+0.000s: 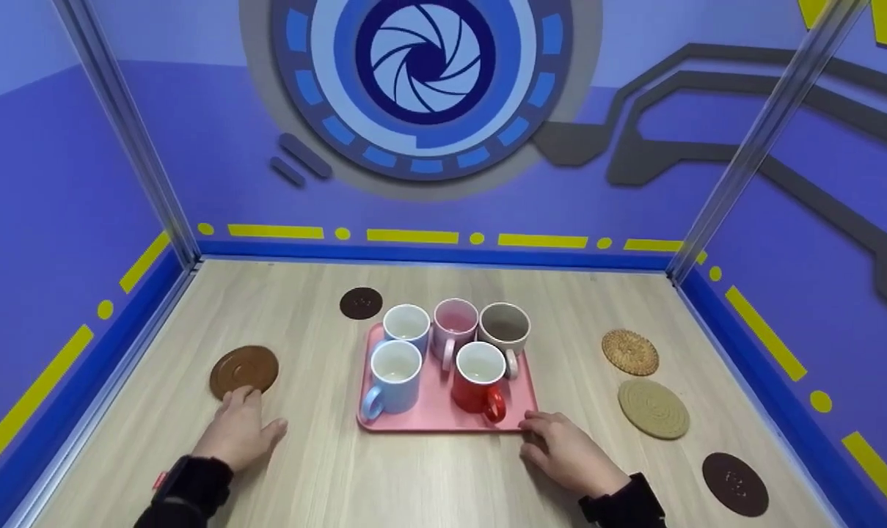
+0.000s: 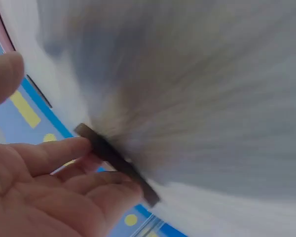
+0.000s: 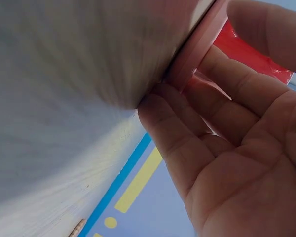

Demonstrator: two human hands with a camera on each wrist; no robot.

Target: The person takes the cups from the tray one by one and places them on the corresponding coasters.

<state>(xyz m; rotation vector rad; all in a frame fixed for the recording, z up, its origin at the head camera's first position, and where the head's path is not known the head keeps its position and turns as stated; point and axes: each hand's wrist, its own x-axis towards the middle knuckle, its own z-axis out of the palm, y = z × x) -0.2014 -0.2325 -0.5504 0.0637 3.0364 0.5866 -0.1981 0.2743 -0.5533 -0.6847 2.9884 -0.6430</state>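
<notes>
At the left, my left hand [image 1: 239, 433] touches the near edge of a round brown coaster [image 1: 243, 372] with its fingertips. In the left wrist view the fingers lie against the dark coaster [image 2: 117, 160], and the thumb stands apart from it. My right hand [image 1: 564, 451] rests its fingers at the near right corner of a pink tray [image 1: 436, 420]. The right wrist view has these fingers along the tray rim [image 3: 195, 52], thumb away. On the tray stand two light blue mugs [image 1: 399, 392], a pink mug [image 1: 443, 339], a beige mug [image 1: 503, 337] and a red mug [image 1: 472, 396], all upright.
A dark brown coaster [image 1: 361, 303] lies behind the tray's left corner. Along the right side are a woven coaster [image 1: 630, 352], a tan coaster [image 1: 654, 408] and another dark brown coaster [image 1: 735, 484]. Blue panels [image 1: 443, 209] enclose the wooden table [image 1: 304, 462] at the back and sides.
</notes>
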